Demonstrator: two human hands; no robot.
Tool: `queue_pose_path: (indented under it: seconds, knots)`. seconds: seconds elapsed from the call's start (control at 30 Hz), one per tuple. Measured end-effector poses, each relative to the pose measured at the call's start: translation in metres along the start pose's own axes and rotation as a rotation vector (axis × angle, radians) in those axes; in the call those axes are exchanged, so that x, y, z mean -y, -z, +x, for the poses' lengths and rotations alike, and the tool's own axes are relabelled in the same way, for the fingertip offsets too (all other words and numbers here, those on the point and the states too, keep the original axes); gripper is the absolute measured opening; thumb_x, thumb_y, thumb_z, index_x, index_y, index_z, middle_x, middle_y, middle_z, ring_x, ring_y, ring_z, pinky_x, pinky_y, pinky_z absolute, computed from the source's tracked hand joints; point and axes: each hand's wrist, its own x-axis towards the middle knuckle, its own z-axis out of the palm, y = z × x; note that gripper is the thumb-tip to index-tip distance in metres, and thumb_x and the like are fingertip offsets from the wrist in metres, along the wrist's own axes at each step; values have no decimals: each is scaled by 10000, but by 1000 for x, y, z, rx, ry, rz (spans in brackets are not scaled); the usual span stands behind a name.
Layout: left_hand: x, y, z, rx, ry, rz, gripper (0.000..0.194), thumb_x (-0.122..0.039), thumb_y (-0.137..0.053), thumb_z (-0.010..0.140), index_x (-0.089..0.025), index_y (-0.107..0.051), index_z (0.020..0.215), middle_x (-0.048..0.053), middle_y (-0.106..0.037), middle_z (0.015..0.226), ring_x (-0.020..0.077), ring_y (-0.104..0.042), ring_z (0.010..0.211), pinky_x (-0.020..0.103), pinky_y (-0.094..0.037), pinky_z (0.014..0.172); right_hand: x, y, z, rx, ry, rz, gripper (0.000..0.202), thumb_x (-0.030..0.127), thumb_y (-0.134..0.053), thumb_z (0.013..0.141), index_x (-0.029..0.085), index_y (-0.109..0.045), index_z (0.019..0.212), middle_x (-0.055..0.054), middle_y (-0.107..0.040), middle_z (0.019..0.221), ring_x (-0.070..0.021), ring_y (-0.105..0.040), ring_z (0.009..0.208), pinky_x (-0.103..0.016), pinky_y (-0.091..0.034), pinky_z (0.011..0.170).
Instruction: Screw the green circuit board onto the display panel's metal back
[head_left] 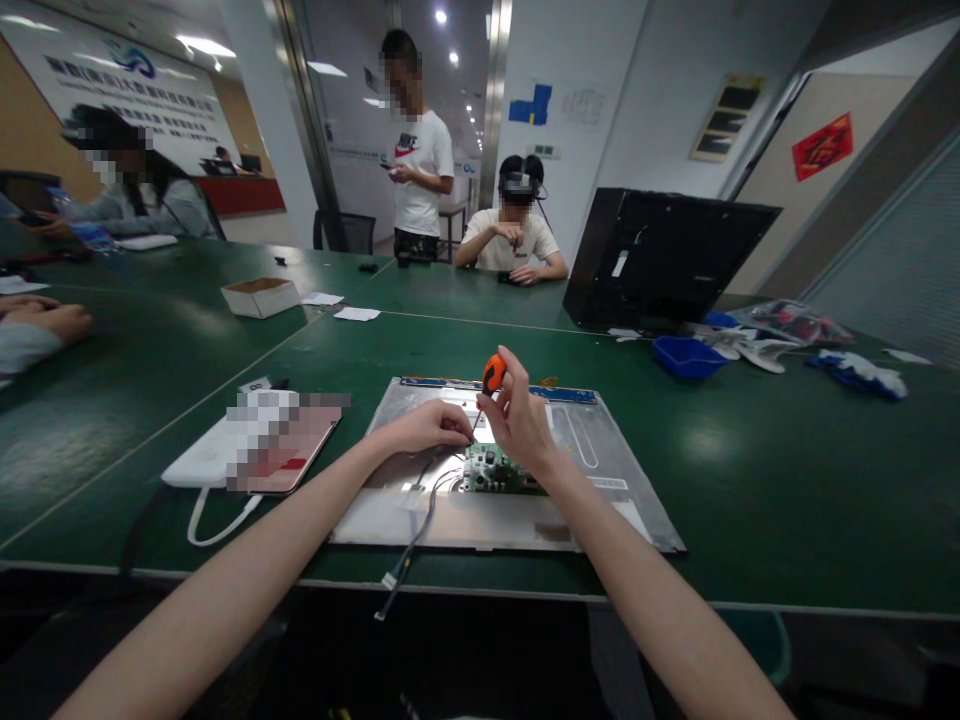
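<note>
My right hand (519, 415) grips an orange and black screwdriver (493, 374), its shaft slanting down to the upper left corner of a green circuit board (491, 470). Beside that tip, the fingers of my left hand (433, 425) are pinched together at the board's corner; whatever lies between them is too small to make out. The board rests on the metal back of a flat display panel (600, 440), partly hidden behind my right hand. Dark cables (429, 520) run from the board's left side over the panel's front edge.
Left of the panel lie a white power bank (202, 455) and a pink phone (300, 450), joined by a white cable (196, 525). Farther off are a cardboard box (260, 297), a black monitor (667, 255) and a blue tray (686, 357). Other people are around the green table (787, 470).
</note>
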Motion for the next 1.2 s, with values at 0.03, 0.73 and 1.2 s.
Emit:
queue_pose_path:
  seconds: [0.03, 0.73, 1.2]
  knots:
    - [-1, 0, 0, 0, 4, 11, 115, -255, -710, 773, -143, -727, 793, 26, -676, 760, 141, -593, 698, 236, -464, 680, 0, 0, 0, 10, 5, -13, 605, 316, -497, 942, 264, -266, 1499, 18, -559, 721, -141, -485, 520, -275, -384, 538]
    - [0, 2, 1, 20, -38, 42, 112, -225, -689, 779, -143, -747, 827, 35, -701, 770, 155, -607, 715, 246, -464, 691, 5, 1, 0, 31, 8, 69, 675, 200, -520, 881, 287, -231, 1485, -13, -646, 887, -115, -536, 523, -256, -400, 490]
    - [0, 2, 1, 16, -34, 40, 80, -185, -676, 780, -146, -746, 776, 13, -688, 714, 145, -599, 686, 239, -455, 685, 3, -1, 2, 8, -35, 37, 602, 301, -614, 862, 289, -385, 1419, -6, -655, 849, -110, -504, 515, -272, -399, 509]
